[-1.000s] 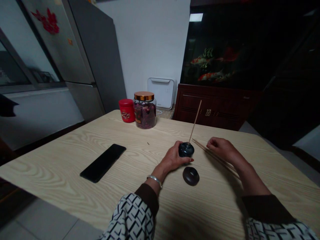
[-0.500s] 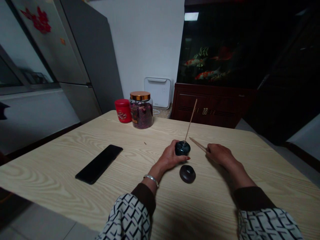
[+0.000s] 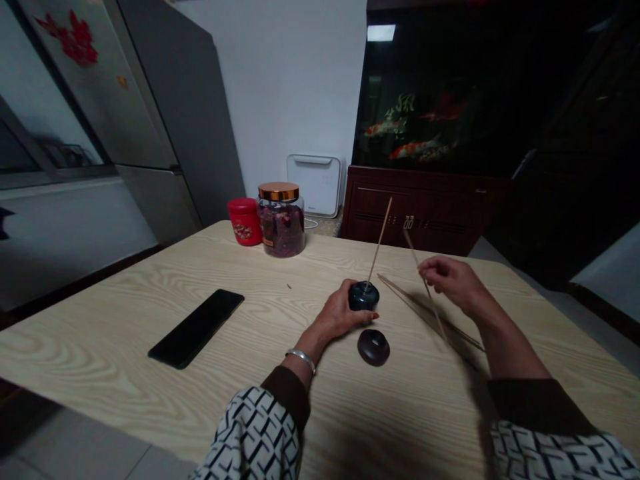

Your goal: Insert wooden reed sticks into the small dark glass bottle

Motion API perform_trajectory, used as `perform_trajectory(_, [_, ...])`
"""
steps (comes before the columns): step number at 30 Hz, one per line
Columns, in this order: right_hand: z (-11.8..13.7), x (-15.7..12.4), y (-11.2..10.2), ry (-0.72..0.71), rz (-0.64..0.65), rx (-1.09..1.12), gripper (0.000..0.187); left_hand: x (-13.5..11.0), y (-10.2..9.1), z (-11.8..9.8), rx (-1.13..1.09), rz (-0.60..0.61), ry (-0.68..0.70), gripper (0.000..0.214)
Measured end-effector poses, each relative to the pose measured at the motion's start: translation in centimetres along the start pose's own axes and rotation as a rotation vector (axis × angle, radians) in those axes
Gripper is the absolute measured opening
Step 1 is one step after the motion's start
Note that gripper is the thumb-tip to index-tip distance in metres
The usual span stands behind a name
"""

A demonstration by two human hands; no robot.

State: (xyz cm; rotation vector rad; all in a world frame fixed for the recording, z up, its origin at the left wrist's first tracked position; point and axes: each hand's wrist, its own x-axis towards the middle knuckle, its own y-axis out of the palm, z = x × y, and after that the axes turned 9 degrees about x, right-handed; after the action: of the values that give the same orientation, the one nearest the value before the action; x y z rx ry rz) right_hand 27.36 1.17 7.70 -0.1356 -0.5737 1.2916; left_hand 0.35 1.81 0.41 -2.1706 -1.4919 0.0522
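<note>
My left hand (image 3: 344, 312) is closed around a small, glossy dark pot (image 3: 364, 297) standing on the table. One thin wooden stick (image 3: 380, 241) rises from the pot's mouth, tilted slightly right. To the right, my right hand (image 3: 453, 283) pinches another thin wooden stick (image 3: 413, 248) between thumb and fingers, held up at a slant above the tabletop. Beneath that hand, more thin sticks (image 3: 400, 293) lie on the table, pointing toward the pot; how many is unclear. In front of the pot rests a round dark brown lid (image 3: 373, 347) with a knob.
A black phone (image 3: 197, 328) lies on the wooden table (image 3: 280, 327) at left. Toward the back stand a red canister (image 3: 245, 223) and a glass jar (image 3: 281, 223) with a copper-coloured lid. A tiny brown bit (image 3: 289, 287) lies mid-table. Beyond is a fish tank (image 3: 420, 100).
My right hand has lifted from the sticks on the table and now holds one stick raised at a slant. My left hand and the pot stay in place.
</note>
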Motion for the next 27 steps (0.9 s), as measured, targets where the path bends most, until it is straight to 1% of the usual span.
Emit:
perform_trajectory(2, [2.5,0.0,0.0,-0.026,-0.223,0.398,0.016,0.0,0.0,0.0,0.003,0.000,-0.009,0.071])
perform_trajectory(3, [3.7,-0.2,0.3,-0.039,-0.301,0.537,0.017,0.0,0.0,0.0,0.008,0.000,-0.013,0.071])
perform_trajectory(5, [5.6,-0.7,1.4,-0.067,-0.391,0.704,0.018,0.0,0.0,0.0,0.012,-0.001,-0.016,0.072])
perform_trajectory(8, [6.8,-1.4,3.4,-0.113,-0.447,0.779,0.018,0.0,0.0,0.0,-0.001,-0.008,-0.009,0.071])
perform_trajectory(10, [6.9,-1.6,4.5,-0.161,-0.475,0.762,0.018,-0.1,0.0,0.0,-0.004,-0.011,-0.009,0.070])
perform_trajectory(13, [6.6,-1.6,5.4,-0.228,-0.483,0.678,0.017,-0.1,0.0,0.1,-0.001,-0.010,-0.007,0.069])
perform_trajectory(15, [6.3,-1.7,5.8,-0.258,-0.458,0.610,0.017,0.0,0.0,0.2,-0.004,-0.011,0.000,0.070])
perform_trajectory(18, [6.1,-2.0,6.7,-0.261,-0.365,0.541,0.018,0.1,0.1,0.4,-0.009,-0.007,0.006,0.070])
perform_trajectory(20, [6.0,-2.3,7.5,-0.218,-0.254,0.516,0.019,0.1,0.1,0.4,-0.010,-0.006,0.007,0.071])
perform_trajectory(23, [5.5,-2.4,8.4,-0.116,-0.022,0.425,0.022,0.0,0.1,0.4,0.004,-0.008,0.008,0.071])
perform_trajectory(24, [5.1,-2.3,8.3,-0.085,0.044,0.390,0.024,0.0,0.1,0.3,0.008,-0.009,0.009,0.070])
perform_trajectory(25, [4.6,-2.0,8.1,-0.063,0.082,0.358,0.025,0.0,0.1,0.3,0.009,-0.012,0.010,0.070])
perform_trajectory(27, [3.3,-1.2,6.9,-0.051,0.086,0.248,0.025,0.0,0.0,0.3,0.007,-0.014,0.007,0.070])
